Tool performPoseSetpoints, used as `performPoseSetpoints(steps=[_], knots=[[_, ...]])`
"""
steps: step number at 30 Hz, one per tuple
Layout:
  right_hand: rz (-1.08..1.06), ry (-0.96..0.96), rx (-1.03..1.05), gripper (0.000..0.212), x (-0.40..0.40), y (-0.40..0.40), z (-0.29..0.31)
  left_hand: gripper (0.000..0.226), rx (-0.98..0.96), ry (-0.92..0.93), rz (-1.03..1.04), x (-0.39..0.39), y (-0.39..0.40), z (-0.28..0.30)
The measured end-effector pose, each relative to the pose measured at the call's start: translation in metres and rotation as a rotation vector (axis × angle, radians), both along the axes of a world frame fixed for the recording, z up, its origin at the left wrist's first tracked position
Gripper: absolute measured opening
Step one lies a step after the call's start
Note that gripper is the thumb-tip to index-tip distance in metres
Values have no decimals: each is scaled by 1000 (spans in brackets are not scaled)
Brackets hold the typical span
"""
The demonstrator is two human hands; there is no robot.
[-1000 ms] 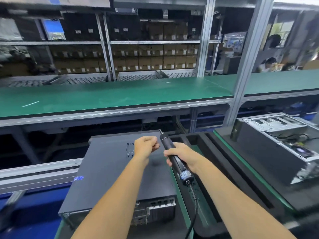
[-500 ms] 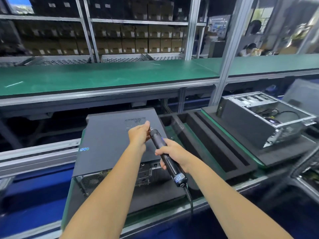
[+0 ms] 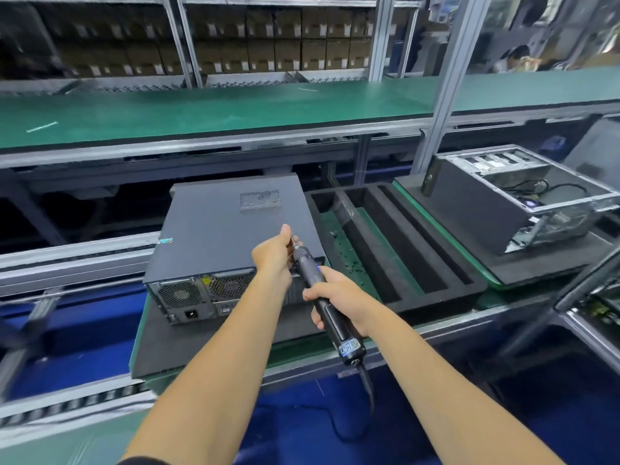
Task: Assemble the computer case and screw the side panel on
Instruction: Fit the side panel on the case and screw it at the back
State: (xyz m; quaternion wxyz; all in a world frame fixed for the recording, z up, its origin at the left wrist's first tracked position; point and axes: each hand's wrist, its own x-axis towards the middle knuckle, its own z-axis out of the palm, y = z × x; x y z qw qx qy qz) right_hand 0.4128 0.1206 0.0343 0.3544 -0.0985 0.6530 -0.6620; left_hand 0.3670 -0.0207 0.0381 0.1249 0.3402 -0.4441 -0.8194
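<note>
The right hand [image 3: 339, 302] is wrapped around the barrel of one black electric screwdriver [image 3: 323, 298], fingers curled over it, with the tool slanting up and away toward its metal tip. The left hand [image 3: 273, 251] has its fingers bunched at that tip, pinching there; whether a screw sits between the fingertips is too small to tell. One cable [image 3: 367, 387] leaves the butt of the screwdriver and drops below the bench edge.

Both hands hover over the near right corner of the closed computer case [image 3: 221, 236], which lies flat with its dark side panel [image 3: 231, 226] facing up and its rear, with two round fan grilles and one power socket, turned toward the person. The case rests on one dark foam pad [image 3: 174, 347].

Just right of the case sits one black foam tray [image 3: 446, 286] with three long slots, small dark specks scattered on the green strip inside it. Farther right of the case stands a second, open computer case [image 3: 496, 213], its inside wiring exposed. Behind the case runs one long green shelf [image 3: 201, 109], and beyond that are racks of brown cartons [image 3: 275, 45].
</note>
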Motion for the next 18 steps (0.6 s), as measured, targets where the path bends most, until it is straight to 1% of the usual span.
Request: performPoseSetpoints(steps=[3, 8, 13, 16, 18], knots=[[29, -26, -10, 35, 13, 4, -8, 24, 34, -31, 50, 16, 7, -4], [62, -51, 6, 38, 30, 11, -16, 23, 55, -24, 13, 38, 14, -12], [66, -18, 67, 38, 43, 10, -25, 27, 64, -23, 160, 50, 24, -22], [80, -12, 86, 37, 47, 10, -29, 30, 52, -43, 190, 55, 24, -29], [92, 0, 103, 35, 48, 9, -31, 33, 2, -63, 201, 56, 24, -34]])
